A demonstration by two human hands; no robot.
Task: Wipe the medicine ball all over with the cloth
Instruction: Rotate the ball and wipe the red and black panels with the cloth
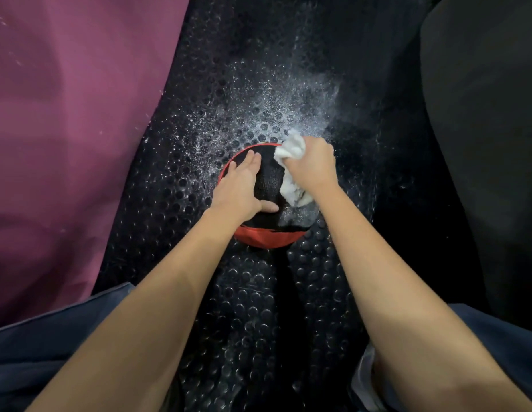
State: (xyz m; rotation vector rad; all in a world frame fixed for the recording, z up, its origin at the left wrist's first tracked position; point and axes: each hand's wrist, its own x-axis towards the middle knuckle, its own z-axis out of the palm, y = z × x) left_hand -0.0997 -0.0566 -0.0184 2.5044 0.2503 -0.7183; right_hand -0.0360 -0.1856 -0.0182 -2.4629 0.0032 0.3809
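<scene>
On the studded black floor mat [258,307], near its middle, sits the red-and-black medicine ball [267,239]. Left hand [241,188] lies flat on top, fingers straight, holding nothing; right hand [313,165] clenches the white cloth [291,150] against the ball's right side

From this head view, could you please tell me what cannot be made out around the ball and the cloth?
- Underside of the red and black medicine ball: hidden against the studded black floor mat.
- Ball's right flank: covered by the crumpled white cloth and the right hand.
- Surface beneath the flat left hand.
- White specks on the mat: too fine to identify.
</scene>
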